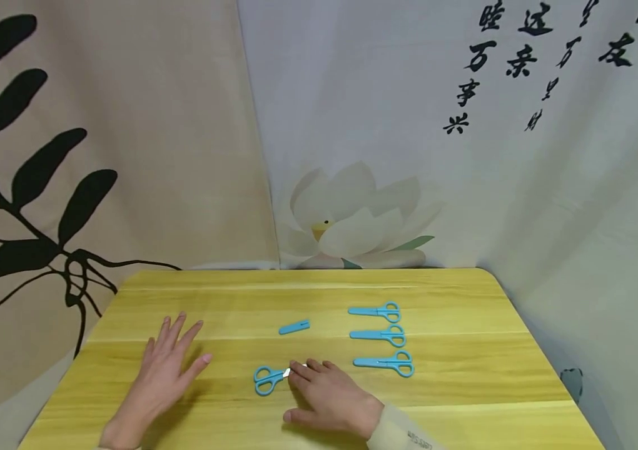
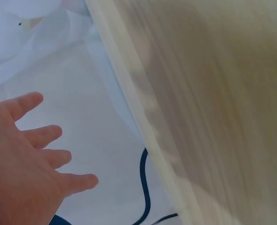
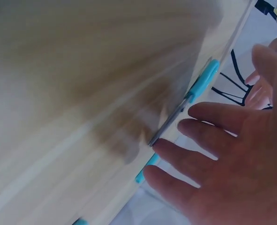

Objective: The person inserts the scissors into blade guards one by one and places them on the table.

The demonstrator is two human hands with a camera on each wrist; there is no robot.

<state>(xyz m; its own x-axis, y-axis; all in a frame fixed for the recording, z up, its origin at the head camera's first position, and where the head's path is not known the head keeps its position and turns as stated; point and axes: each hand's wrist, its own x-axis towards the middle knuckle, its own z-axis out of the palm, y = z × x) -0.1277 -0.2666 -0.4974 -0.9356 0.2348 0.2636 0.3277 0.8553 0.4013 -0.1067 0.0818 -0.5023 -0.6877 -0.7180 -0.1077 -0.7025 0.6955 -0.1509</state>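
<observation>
A pair of blue-handled scissors (image 1: 267,379) lies on the table with its metal blades bare and its handles to the left. My right hand (image 1: 330,394) is at the blade end, fingers extended and covering much of the blades. In the right wrist view, the fingertips of the right hand (image 3: 222,150) come close to the scissors (image 3: 204,82); whether they touch is hard to tell. Beyond lies a loose blue blade cover (image 1: 294,327). My left hand (image 1: 164,369), fingers spread, is over the table's left side, holding nothing.
Three blue scissors with covered blades form a column on the right: a far pair (image 1: 391,311), a middle pair (image 1: 393,335) and a near pair (image 1: 400,362). The wooden table (image 1: 465,387) ends at a printed curtain (image 1: 184,156) behind.
</observation>
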